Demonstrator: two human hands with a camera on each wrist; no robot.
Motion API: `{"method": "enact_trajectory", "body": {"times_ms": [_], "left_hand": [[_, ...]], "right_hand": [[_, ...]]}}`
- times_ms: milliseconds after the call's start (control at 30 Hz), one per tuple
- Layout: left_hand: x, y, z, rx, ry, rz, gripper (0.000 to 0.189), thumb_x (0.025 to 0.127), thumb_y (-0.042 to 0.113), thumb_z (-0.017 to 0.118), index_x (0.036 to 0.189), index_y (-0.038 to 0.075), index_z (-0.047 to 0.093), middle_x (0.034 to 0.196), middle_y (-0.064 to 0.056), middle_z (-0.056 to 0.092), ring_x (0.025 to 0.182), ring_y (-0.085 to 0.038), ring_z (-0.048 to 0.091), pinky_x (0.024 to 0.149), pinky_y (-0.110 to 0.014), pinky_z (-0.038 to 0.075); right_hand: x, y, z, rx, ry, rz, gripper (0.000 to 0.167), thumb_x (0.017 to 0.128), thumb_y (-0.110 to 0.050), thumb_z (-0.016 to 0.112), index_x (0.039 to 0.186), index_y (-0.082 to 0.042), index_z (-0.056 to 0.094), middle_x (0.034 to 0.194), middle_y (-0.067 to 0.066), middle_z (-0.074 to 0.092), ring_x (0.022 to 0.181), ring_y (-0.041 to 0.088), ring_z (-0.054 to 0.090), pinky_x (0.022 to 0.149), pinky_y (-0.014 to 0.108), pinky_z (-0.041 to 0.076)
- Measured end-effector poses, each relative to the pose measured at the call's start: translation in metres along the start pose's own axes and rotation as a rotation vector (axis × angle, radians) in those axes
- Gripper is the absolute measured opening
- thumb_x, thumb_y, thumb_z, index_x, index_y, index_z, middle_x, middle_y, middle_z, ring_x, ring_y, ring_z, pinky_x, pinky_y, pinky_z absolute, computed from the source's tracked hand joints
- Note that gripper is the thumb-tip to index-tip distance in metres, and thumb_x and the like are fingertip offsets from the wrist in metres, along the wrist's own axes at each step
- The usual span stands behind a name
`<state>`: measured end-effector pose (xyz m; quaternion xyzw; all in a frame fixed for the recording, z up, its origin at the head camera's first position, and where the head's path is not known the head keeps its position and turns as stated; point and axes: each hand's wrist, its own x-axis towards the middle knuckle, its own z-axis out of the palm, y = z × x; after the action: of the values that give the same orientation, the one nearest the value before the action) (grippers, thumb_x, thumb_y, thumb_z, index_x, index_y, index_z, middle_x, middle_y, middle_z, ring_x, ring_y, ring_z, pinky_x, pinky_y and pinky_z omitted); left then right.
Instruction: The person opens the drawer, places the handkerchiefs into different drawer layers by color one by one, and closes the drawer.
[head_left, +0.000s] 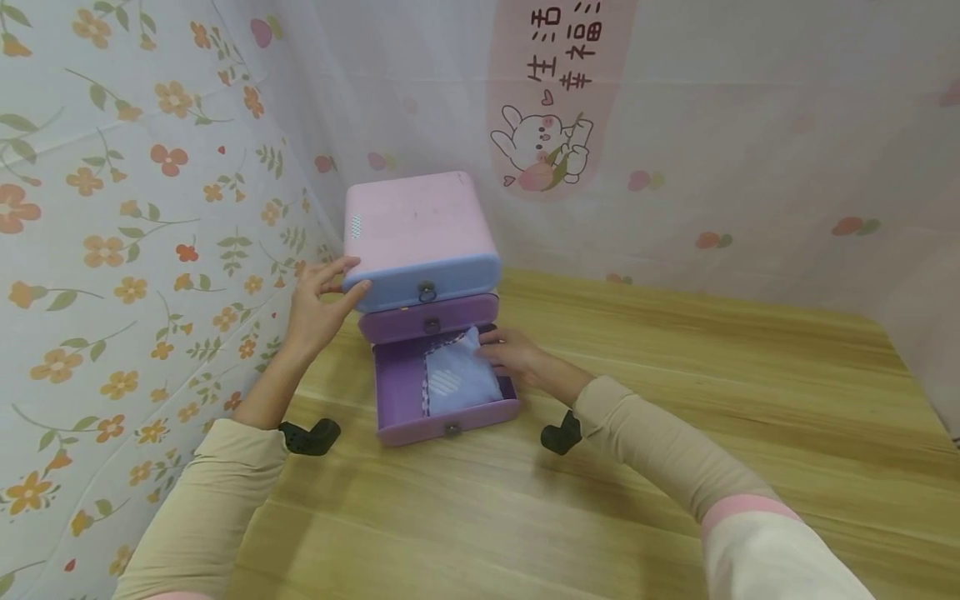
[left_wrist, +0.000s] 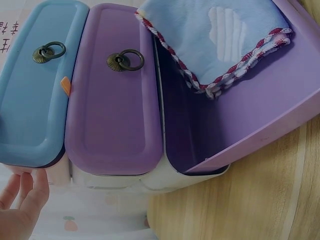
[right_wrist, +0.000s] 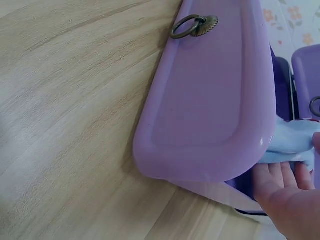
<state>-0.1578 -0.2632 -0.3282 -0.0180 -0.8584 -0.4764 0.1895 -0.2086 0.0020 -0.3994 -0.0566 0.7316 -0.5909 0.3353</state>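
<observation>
A small drawer cabinet [head_left: 416, 221] has a pink top, a blue upper drawer [left_wrist: 35, 100] and a purple middle drawer [left_wrist: 117, 110]. Its purple bottom drawer [head_left: 397, 432] is pulled out. Inside lies a folded light-blue towel [head_left: 453, 383] with a pale printed patch and a braided edge. My right hand [head_left: 517, 358] pinches the towel at the drawer's right side, fingers beneath it and thumb on top, as the right wrist view shows. At the cabinet's upper left corner, my left hand [head_left: 311, 312] rests its fingertips and thumb against the casing.
The cabinet stands on a wood-grain table [head_left: 712, 400], close to a flowered curtain [head_left: 150, 250] on the left and a printed cloth backdrop [head_left: 720, 150] behind. A small orange tab [left_wrist: 66, 86] pokes out between the upper two drawers. Drawer fronts carry ring pulls [left_wrist: 131, 60].
</observation>
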Motion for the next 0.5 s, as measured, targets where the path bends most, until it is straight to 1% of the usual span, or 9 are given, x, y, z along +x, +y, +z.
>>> {"method": "enact_trajectory", "body": {"times_ms": [133,433,500], "left_hand": [[-0.0001,-0.0002,-0.0001,-0.005,0.002,0.004,0.042,0.084,0.027,0.061,0.121,0.008,0.054,0.116,-0.010,0.041,0.090,-0.023,0.048,0.060,-0.023,0.043],[0.0005,-0.0013,0.0003,-0.019,0.011,0.014,0.040,0.083,0.024,0.062,0.120,0.008,0.055,0.113,-0.010,0.041,0.089,-0.026,0.049,0.060,-0.021,0.043],[-0.0021,0.0073,-0.0004,-0.026,0.007,0.010,0.039,0.084,0.020,0.061,0.120,0.005,0.055,0.113,-0.012,0.041,0.090,-0.028,0.049,0.059,-0.021,0.042]], "right_hand": [[-0.0010,0.0011,-0.0020,0.007,0.007,-0.006,0.046,0.088,-0.006,0.051,0.131,0.005,0.036,0.132,0.022,0.037,0.121,0.033,0.037,0.096,0.041,0.034],[-0.0001,0.0015,-0.0052,0.125,-0.010,-0.032,0.046,0.090,-0.001,0.045,0.131,0.011,0.029,0.134,0.025,0.031,0.123,0.035,0.032,0.099,0.042,0.029],[-0.0004,0.0013,-0.0068,0.142,-0.010,-0.039,0.045,0.090,0.000,0.045,0.130,0.012,0.029,0.133,0.026,0.032,0.123,0.035,0.032,0.099,0.043,0.029]]}}
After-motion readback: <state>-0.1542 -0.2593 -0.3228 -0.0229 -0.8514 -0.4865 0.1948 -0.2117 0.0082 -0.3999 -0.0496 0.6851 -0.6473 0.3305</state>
